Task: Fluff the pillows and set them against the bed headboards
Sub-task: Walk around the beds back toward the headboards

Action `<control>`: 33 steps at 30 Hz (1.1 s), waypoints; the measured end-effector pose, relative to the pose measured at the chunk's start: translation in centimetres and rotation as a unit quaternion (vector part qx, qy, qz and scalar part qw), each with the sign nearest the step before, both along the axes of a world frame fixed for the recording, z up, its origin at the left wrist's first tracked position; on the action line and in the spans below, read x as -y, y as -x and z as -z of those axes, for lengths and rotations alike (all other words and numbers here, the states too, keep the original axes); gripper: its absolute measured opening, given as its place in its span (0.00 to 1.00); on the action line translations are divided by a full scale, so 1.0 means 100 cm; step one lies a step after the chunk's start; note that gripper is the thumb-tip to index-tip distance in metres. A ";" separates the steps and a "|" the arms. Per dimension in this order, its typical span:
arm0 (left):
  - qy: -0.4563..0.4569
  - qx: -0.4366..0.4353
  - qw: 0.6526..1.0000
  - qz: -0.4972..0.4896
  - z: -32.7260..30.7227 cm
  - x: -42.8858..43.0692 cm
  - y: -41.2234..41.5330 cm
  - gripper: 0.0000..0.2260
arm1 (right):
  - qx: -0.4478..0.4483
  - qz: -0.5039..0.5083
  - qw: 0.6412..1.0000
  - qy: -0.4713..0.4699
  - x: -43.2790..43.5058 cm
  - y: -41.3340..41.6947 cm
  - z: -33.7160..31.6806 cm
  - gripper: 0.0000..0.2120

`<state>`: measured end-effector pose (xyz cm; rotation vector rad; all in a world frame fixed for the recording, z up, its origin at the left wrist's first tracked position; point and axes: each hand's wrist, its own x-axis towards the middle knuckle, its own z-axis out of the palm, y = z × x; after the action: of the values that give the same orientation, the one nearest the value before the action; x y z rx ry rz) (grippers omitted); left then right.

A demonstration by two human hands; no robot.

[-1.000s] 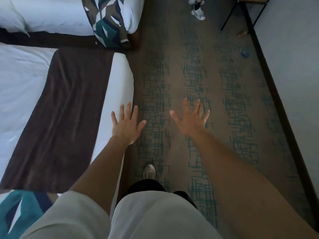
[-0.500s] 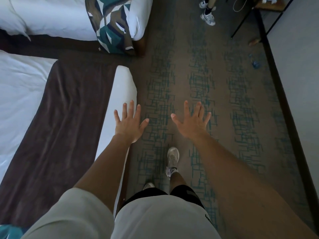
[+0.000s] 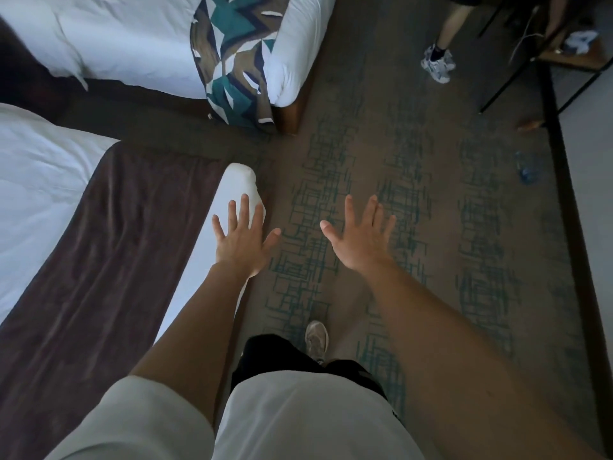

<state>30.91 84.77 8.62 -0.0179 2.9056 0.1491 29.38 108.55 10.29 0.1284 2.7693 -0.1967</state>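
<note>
Head view, looking down along the aisle of brown carpet with teal crosshatch pattern (image 3: 414, 200). Left hand (image 3: 243, 242) flat, fingers spread wide, holding nothing, over the rounded foot corner of the near white-sheeted bed (image 3: 39, 180). Right hand (image 3: 363, 240) likewise splayed and empty, out over bare carpet, well apart from the left. Dark brown velvet runner (image 3: 109, 247) across the near bed's foot, stopping short of the white edge strip. Beyond a narrow gap, far white bed (image 3: 126, 38) with teal, brown and white geometric runner (image 3: 237, 61) draped over its foot edge. No pillows in view. Open carpet ahead and to the right, bounded by dark baseboard (image 3: 564, 200) at the grey wall. Own grey sneaker (image 3: 316, 340) on the carpet beside the near bed. Second person's white sneaker (image 3: 438, 66) at the aisle's far end, near black metal table legs (image 3: 507, 78).
</note>
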 end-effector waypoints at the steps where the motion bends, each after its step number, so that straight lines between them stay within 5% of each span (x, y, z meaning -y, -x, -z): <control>1: -0.001 0.000 1.000 -0.006 0.000 -0.003 0.009 0.39 | 0.002 -0.006 1.000 -0.002 -0.002 0.012 0.000 0.43; 33: 0.021 0.049 0.995 -0.088 0.017 0.114 0.437 0.37 | 0.017 -0.088 0.996 -0.025 0.119 0.484 0.000 0.43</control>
<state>-12.76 73.37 6.92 -0.2814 2.8052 0.1138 -18.98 96.63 10.30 -0.0996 2.7337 -0.0772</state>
